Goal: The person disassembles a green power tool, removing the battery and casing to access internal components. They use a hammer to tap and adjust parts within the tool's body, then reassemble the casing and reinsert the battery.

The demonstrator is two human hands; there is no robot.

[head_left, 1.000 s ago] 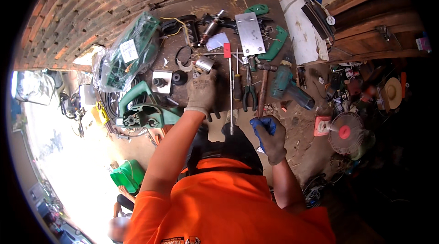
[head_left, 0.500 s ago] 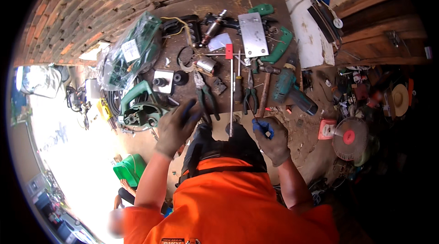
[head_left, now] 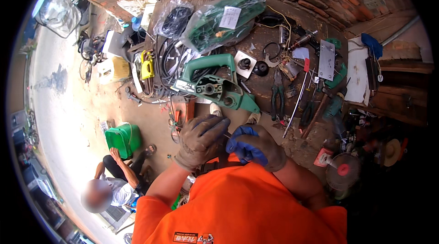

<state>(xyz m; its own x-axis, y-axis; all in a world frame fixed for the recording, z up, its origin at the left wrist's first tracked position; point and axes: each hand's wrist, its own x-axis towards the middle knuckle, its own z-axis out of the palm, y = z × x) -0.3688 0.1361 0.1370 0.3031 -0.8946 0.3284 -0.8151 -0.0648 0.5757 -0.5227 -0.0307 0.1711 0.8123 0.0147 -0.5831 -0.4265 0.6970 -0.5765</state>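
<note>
Pinched between the curled fingers of the right hand (head_left: 259, 147), in front of the orange shirt at the near middle: a thin piece (head_left: 227, 136), slender, dull in tone, showing only as a short line slanting toward the left hand (head_left: 200, 140). Too small and too much covered for any reading of its tip, full length or kind. On the left hand, a grey-brown work glove, back uppermost, fingers slightly bent and close together; cannot tell whether gripping the piece's end, touching it or merely beside it. On the right hand, a similar glove, with blue partly in view.

Farther off, at the near left of the worktop (head_left: 261, 89), an opened green tool housing (head_left: 224, 91), handle arched along its far side, dark cavities exposed; finer parts inside hard to make out. To its right, a white plate (head_left: 239, 55) under a round black fitting, then dark-handled pliers (head_left: 277, 95) and a slanting metal rod (head_left: 296, 104) with a red head. Far left, a green case (head_left: 210, 29) blurred by cloudy plastic. At right, a teal drill (head_left: 332, 108) and a fan (head_left: 343, 171), both half lost in shadow. At left, ground washed out by glare.
</note>
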